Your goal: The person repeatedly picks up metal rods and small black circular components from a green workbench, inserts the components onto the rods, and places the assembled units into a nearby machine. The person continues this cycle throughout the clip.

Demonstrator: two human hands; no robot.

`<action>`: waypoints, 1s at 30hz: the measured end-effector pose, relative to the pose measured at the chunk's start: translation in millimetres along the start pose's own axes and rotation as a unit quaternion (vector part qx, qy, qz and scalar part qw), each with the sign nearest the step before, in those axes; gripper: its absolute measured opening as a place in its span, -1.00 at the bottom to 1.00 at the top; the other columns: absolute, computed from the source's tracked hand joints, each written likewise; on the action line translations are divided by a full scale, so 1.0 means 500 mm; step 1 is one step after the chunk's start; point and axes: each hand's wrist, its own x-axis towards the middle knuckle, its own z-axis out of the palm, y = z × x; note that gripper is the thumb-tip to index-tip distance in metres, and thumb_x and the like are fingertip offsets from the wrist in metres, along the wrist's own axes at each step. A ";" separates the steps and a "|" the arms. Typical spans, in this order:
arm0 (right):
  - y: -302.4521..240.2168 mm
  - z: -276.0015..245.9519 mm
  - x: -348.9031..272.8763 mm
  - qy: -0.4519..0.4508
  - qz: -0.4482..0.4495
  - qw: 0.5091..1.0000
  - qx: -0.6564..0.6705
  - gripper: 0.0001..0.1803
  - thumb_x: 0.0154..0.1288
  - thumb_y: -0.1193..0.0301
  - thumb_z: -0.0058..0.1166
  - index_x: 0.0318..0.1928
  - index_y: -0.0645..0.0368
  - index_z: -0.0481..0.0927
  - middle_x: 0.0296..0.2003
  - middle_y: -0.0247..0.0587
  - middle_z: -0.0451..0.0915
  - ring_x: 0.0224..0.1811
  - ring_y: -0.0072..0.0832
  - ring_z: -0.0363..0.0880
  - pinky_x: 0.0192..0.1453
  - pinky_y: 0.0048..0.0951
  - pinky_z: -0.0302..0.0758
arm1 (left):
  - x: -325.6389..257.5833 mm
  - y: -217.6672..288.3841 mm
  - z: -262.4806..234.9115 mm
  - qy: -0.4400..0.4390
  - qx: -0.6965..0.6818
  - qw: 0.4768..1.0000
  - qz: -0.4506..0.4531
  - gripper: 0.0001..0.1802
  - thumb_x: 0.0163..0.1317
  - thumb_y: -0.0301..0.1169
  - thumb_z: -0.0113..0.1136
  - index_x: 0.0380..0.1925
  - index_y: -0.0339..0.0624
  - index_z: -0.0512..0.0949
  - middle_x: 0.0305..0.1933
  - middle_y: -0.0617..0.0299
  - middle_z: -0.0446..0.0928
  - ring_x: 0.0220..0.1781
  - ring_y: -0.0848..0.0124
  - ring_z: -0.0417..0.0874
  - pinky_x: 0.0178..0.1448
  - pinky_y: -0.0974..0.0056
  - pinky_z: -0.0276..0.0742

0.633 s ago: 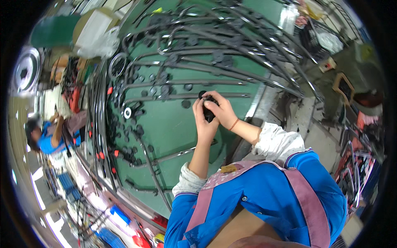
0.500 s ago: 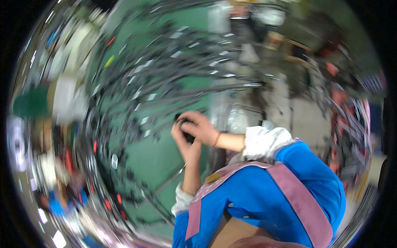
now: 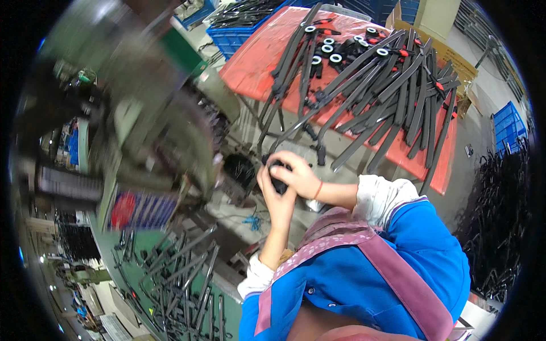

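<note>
A small rounded black part (image 3: 278, 177) is held between my two hands in front of my chest; its exact kind is hidden by my fingers. My left hand (image 3: 276, 199) wraps it from the left and below. Over its top and right side my right hand (image 3: 297, 175) is closed, the thumb pressed against it. Just beyond my fingers, bent black bars (image 3: 290, 132) stick out past the near edge of a table covered in red sheeting (image 3: 257, 63).
Heaped on the red table are black bars (image 3: 392, 105) and black fittings with white rings (image 3: 335, 58). A green machine (image 3: 165, 136) stands at the left, blurred. Blue crates (image 3: 227, 38) are behind. At lower left, a green table (image 3: 108, 241) bears more bars.
My view has swung from the green table of parts to the machine and the red table. Both hands stay closed round the black part.
</note>
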 end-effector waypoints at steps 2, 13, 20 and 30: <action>0.016 -0.126 0.112 0.038 -0.005 0.999 -0.017 -0.72 0.30 0.35 0.08 -0.07 0.25 0.55 -0.15 -0.20 0.59 -0.03 -0.47 0.53 0.12 -0.40 0.44 | 0.145 -0.004 0.121 -0.043 -0.008 0.997 0.058 -0.22 -0.03 -0.50 0.37 0.23 -0.33 0.27 0.26 -0.11 0.28 0.33 -0.03 0.31 0.41 0.04 0.18; 0.311 -0.547 0.506 0.187 0.102 0.974 -0.080 -0.59 0.21 0.15 0.13 -0.01 0.12 0.64 -0.15 0.00 0.68 -0.07 -0.22 0.68 0.05 -0.30 0.54 | 0.620 -0.029 0.578 -0.276 -0.162 0.932 -0.170 -0.27 0.01 -0.55 0.32 0.25 -0.11 0.29 0.03 0.16 0.46 -0.10 0.36 0.62 -0.30 0.26 0.68; 0.415 -0.600 0.524 0.109 0.188 0.947 -0.237 -0.65 0.15 0.22 0.14 -0.07 0.03 0.71 -0.17 0.01 0.66 -0.07 -0.06 0.62 0.10 -0.15 0.51 | 0.628 -0.160 0.555 -0.326 0.154 0.932 -0.041 -0.29 0.21 -0.11 0.28 0.19 -0.43 0.40 0.09 -0.12 0.55 0.06 0.15 0.63 0.15 0.19 0.53; 0.246 -0.589 0.395 -0.040 0.210 0.975 0.058 -0.69 0.30 0.48 0.17 0.03 0.31 0.58 -0.33 -0.37 0.62 -0.44 -0.71 0.49 -0.39 -0.63 0.46 | 0.446 -0.072 0.414 -0.343 0.217 0.903 -0.140 -0.35 -0.10 -0.35 0.49 0.05 -0.22 0.48 -0.12 -0.04 0.62 -0.02 0.10 0.65 0.07 0.15 0.52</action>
